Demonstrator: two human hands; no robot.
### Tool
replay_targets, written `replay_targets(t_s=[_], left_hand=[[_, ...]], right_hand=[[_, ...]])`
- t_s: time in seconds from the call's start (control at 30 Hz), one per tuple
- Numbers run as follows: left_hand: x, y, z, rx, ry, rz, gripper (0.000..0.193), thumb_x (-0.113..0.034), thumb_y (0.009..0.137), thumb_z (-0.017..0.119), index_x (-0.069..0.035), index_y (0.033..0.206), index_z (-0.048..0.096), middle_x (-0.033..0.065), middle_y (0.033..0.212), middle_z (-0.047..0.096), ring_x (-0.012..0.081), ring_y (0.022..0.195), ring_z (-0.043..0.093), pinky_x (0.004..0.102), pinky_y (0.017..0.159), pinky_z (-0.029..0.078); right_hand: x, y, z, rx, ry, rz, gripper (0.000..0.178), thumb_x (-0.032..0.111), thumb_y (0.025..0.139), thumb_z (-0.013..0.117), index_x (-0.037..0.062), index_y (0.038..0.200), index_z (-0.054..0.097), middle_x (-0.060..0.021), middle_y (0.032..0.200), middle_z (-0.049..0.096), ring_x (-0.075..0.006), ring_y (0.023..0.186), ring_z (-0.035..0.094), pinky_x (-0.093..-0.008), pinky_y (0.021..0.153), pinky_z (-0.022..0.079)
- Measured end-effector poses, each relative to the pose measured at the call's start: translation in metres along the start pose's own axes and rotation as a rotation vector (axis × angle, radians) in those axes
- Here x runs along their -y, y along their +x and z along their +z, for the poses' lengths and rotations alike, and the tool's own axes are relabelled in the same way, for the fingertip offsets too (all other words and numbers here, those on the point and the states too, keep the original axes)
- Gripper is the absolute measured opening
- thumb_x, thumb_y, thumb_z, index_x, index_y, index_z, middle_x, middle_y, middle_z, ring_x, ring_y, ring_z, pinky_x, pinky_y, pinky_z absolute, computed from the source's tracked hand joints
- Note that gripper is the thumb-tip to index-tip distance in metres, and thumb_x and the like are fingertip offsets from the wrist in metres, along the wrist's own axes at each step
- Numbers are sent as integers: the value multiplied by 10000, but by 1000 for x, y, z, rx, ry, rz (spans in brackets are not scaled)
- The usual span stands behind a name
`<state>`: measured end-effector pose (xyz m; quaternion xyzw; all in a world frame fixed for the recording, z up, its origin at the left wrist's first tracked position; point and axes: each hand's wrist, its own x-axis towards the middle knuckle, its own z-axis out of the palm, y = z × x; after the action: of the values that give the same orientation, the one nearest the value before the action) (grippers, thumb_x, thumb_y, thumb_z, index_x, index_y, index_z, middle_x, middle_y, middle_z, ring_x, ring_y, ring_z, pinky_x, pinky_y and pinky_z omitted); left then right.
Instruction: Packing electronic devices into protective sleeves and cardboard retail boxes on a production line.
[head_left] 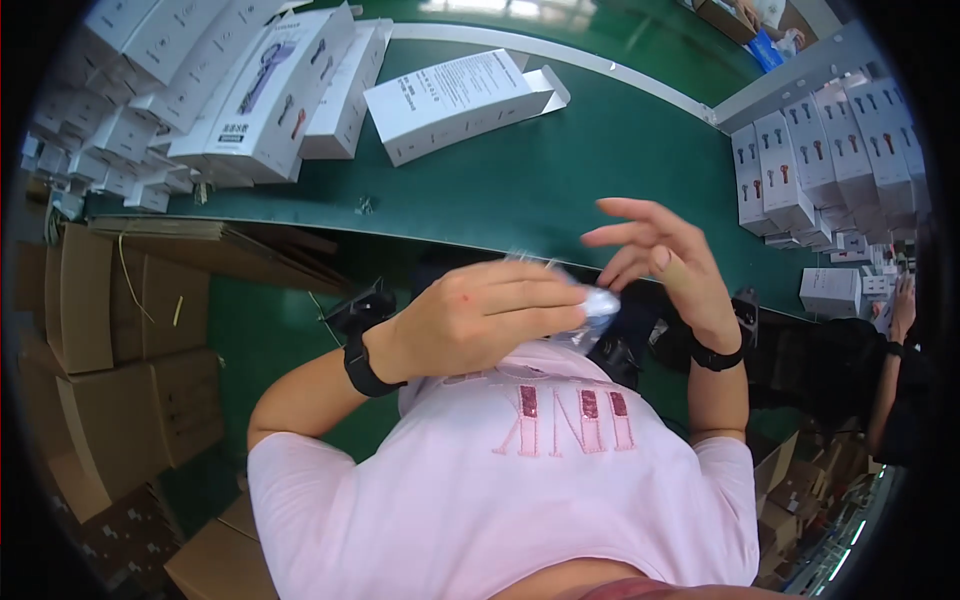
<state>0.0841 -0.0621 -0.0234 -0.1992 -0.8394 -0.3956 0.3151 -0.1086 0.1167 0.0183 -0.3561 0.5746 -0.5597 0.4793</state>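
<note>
My left hand is closed around a clear plastic bag that crinkles out past its fingertips, held just above my pink shirt. My right hand hovers right beside the bag with its fingers spread and curled, holding nothing. Both wrists wear black bands. Ahead on the green conveyor belt lies an open white carton, its end flap out, out of reach of both hands.
Stacks of white product boxes crowd the belt's far left, and more rows of boxes stand at the right. Brown cardboard cartons pile up at my left. Another person's arm shows at the right edge.
</note>
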Motion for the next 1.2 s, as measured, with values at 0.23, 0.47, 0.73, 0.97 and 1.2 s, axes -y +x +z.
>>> replay_targets(t_s=[0.23, 0.47, 0.73, 0.97, 1.2], left_hand=[[31, 53, -31, -36, 405, -78, 533, -117, 714, 778, -59, 1224, 633, 189, 1376, 516, 383, 1306, 461, 531, 1094, 338], [99, 31, -69, 37, 1057, -591, 876, -221, 714, 826, -36, 1452, 391, 224, 1396, 457, 414, 1308, 410, 567, 1108, 289], [66, 7, -62, -141, 1027, -805, 811, -132, 708, 823, 22, 1408, 444, 240, 1273, 500, 425, 1211, 439, 493, 1059, 355], [50, 21, -3, -132, 490, -262, 431, -69, 726, 747, -38, 1148, 667, 154, 1256, 593, 411, 1243, 501, 544, 1086, 338], [77, 4, 32, 3, 215, -461, 332, -72, 795, 737, -38, 1120, 679, 126, 1140, 668, 314, 1024, 643, 457, 965, 502]], right_hand=[[27, 48, -16, -17, 49, 33, 365, 159, 920, 650, -23, 1231, 588, -66, 961, 675, -108, 684, 646, -227, 568, 535], [28, 131, -74, -321, -329, -107, 426, 232, 912, 659, 16, 1272, 588, -42, 926, 688, -82, 749, 620, -232, 623, 502], [-60, 208, -57, -370, -780, -275, 661, 296, 824, 747, 12, 1369, 504, -202, 1149, 604, -262, 886, 634, -385, 833, 529], [-59, 175, -102, -581, -1240, -361, 625, 310, 853, 708, -3, 1347, 488, -325, 1364, 445, -461, 1247, 464, -474, 1055, 394], [-70, 26, -74, -506, -1342, 5, 656, 358, 899, 649, 41, 1429, 429, -289, 1514, 304, -460, 1410, 289, -552, 1155, 227]])
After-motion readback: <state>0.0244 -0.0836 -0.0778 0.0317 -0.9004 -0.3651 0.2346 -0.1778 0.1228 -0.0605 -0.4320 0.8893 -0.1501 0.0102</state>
